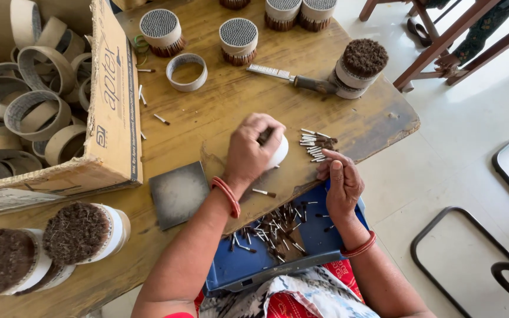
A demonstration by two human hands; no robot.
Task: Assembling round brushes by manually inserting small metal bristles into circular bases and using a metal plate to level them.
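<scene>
My left hand grips a white ring packed with small sticks, pressing it down on the wooden table. My right hand rests at the table's edge with fingers apart, touching a small pile of loose sticks. A blue tray on my lap holds several fallen sticks. A dark square plate lies just left of my left wrist.
A cardboard box of empty paper rings stands at the left. Filled bundles sit at the far side, more bundles near left. An empty ring, a metal comb, chair legs at right.
</scene>
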